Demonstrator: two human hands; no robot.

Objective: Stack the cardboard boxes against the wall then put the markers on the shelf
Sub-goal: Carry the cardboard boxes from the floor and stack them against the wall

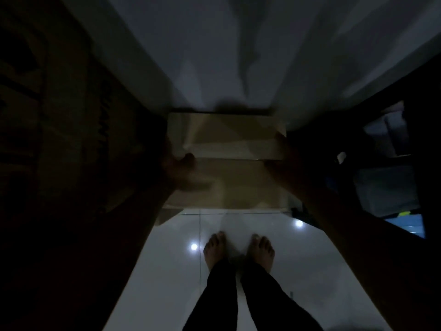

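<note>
While two bare feet [238, 249] stand on the white tile floor [167, 283], the box [226, 163] sits just beyond the toes, its far edge against the wall [226, 56]. Both arms reach forward to the box. At its left side, the left hand [181, 168] is blurred, its fingers lying over the top near the middle seam; how tightly it grips cannot be told. At the box's right side, the right hand [281, 158] presses flat against the edge, fingers pointing toward the wall. Left of the box, a larger dark carton [71, 139] stands in shadow. Right of the box, a dark shelf [393, 151] holds dim, unclear items. No markers can be made out in the gloom.
</note>
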